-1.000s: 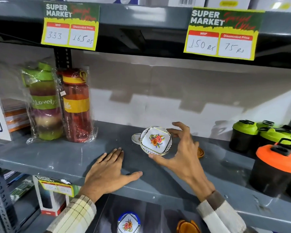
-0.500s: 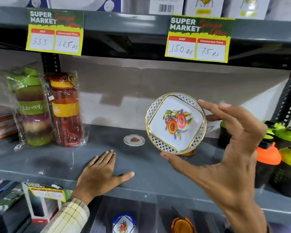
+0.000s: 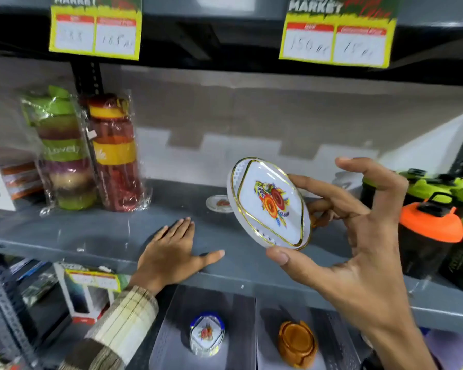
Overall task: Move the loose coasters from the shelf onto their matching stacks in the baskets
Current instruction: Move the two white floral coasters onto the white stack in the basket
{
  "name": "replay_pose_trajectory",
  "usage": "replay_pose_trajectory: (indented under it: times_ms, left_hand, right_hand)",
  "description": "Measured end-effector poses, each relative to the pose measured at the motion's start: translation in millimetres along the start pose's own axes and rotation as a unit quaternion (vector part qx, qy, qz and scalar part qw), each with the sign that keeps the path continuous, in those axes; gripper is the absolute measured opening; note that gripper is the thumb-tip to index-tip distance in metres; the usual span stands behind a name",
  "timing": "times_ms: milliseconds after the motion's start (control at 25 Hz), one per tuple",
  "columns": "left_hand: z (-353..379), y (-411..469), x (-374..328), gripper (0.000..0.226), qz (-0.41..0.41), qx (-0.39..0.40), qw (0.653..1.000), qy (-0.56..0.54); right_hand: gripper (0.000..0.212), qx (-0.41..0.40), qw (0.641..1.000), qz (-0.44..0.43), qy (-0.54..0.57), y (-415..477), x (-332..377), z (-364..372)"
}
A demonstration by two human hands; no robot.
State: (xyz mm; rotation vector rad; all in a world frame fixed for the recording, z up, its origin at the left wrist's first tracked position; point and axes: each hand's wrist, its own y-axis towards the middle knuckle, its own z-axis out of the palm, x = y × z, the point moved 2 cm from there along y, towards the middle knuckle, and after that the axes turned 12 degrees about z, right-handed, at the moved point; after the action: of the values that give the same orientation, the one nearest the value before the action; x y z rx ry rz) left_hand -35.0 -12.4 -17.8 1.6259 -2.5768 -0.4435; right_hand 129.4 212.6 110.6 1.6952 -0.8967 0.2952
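Observation:
My right hand (image 3: 358,236) holds a white round coaster (image 3: 267,204) with a gold rim and a floral print, tilted and lifted in front of the grey shelf (image 3: 104,231). My left hand (image 3: 171,252) lies flat on the shelf, fingers spread, holding nothing. A small round white coaster (image 3: 217,203) lies on the shelf behind the held one. Below the shelf, one basket (image 3: 169,343) holds a stack of white floral coasters (image 3: 207,335), and the basket (image 3: 332,340) to its right holds an orange-brown stack (image 3: 297,343). Something orange-brown shows behind my right fingers, mostly hidden.
Two wrapped bottles, green (image 3: 62,150) and red (image 3: 115,153), stand at the shelf's left. Shaker bottles with green (image 3: 425,185) and orange lids (image 3: 430,225) stand at the right. Yellow price tags (image 3: 95,28) hang from the shelf above. Boxed goods (image 3: 88,292) sit lower left.
My right hand lifted the floral coaster off the shelf, brought it closer and tilted it more edge-on. The left hand stayed flat on the shelf. The view has tipped slightly downward.

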Motion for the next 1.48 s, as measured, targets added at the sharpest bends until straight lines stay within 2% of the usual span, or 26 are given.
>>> replay_pose_trajectory:
  times_ms: [120,200,320,440,560,680,760,880,960,1120,1400,1480]
  left_hand:
    - [1,-5,4,0.114,-0.018,-0.025,0.997,-0.066]
    - [4,0,6,0.109,-0.011,0.019,1.0,-0.022]
    - [9,7,10,0.128,-0.025,0.043,0.999,-0.021]
    - [11,6,12,0.131,-0.028,0.038,0.999,-0.021]
    - [9,5,10,0.128,-0.027,0.037,0.999,-0.014]
    - [8,4,9,0.128,-0.027,0.028,0.999,-0.016]
    - [7,3,8,0.128,-0.027,0.027,0.999,-0.019]
    - [6,3,8,0.127,-0.026,0.024,0.999,-0.019]
    - [6,3,9,0.126,-0.024,0.022,0.999,-0.02]
    - [7,3,11,0.125,-0.023,0.015,0.999,-0.02]
    - [10,5,12,0.125,-0.022,0.008,1.0,-0.018]
    - [10,5,12,0.126,-0.024,0.003,1.0,-0.017]
  right_hand:
    - [0.079,0.08,0.988,0.106,0.074,-22,-23,23]
    - [0.076,0.139,0.971,0.164,0.108,-33,-36,29]
    - [0.081,0.237,0.94,0.235,0.073,-61,-63,54]
    - [0.075,0.27,0.924,0.271,0.019,-79,-97,76]
    - [0.073,0.284,0.913,0.29,-0.038,-94,-133,103]
    - [0.085,0.295,0.908,0.266,-0.133,-112,-170,136]
    - [0.087,0.275,0.902,0.291,-0.162,-128,-196,156]
    - [0.073,0.243,0.889,0.363,-0.139,-150,-245,184]
    - [0.07,0.246,0.871,0.383,-0.185,-161,-275,202]
    - [0.073,0.278,0.835,0.365,-0.305,-177,-316,228]
    - [0.072,0.327,0.807,0.303,-0.387,-188,-342,245]
    - [0.083,0.329,0.804,0.31,-0.387,-188,-344,246]
